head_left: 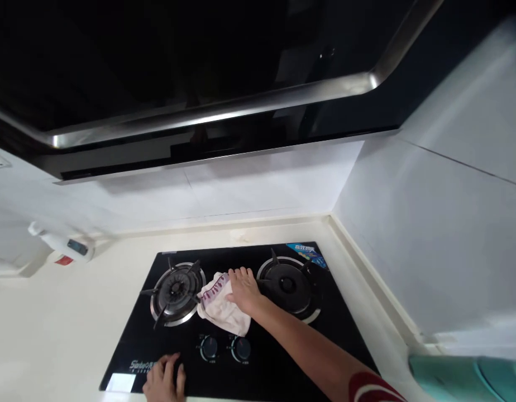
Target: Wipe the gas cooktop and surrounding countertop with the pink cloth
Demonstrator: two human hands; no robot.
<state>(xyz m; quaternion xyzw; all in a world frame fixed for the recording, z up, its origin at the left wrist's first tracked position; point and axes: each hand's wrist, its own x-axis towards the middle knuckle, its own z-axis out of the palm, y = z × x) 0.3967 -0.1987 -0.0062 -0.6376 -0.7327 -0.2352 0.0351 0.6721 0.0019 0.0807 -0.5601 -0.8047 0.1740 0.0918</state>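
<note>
A black glass gas stove (237, 375) with two burners is set in the pale countertop. Between the burners, my right hand (244, 290) presses on a crumpled whitish cloth (224, 312) with a purple patterned border, its thumb lying over the cloth. Part of the cloth is hidden under the palm. Close to the cloth's left side is the left burner (176, 287); the right burner (288, 285) lies partly behind my right forearm. My left hand (163, 382) rests at the stove's front edge with its fingers apart and nothing in them. Two control knobs (208, 347) sit below the cloth.
A black range hood (224, 139) hangs low over the stove. Left on the countertop (65, 324) lies a white bottle (65, 244) with a dark label. Tiled walls rise behind and to the right (429, 234). A green object (459, 377) is at the lower right.
</note>
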